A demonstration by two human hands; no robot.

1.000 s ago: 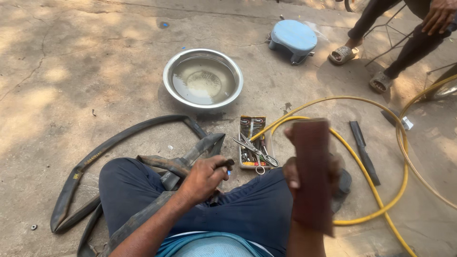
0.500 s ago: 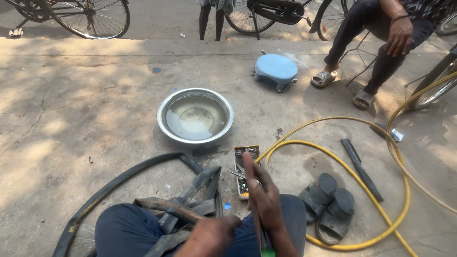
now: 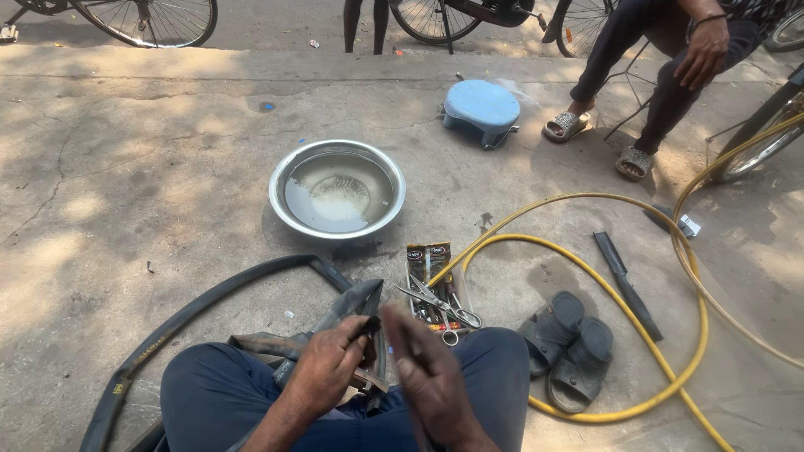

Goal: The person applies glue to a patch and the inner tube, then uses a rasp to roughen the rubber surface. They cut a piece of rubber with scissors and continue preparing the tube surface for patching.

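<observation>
— Where's your tube (image 3: pixel 251 289)?

— On your lap, nearer you than the basin (image 3: pixel 337 190). Your left hand (image 3: pixel 328 368) pinches it; your right hand (image 3: pixel 427 377) is open.

— Around it?

— Scissors (image 3: pixel 440 303) and hose (image 3: pixel 586 251) lie right of the basin.

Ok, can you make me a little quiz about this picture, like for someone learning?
1. True or false: the bowl holds water.
2. Which hand grips the black tube? A) left hand B) right hand
3. What colour is the hose?

Key: 1 true. 2 A. 3 yellow.
</observation>
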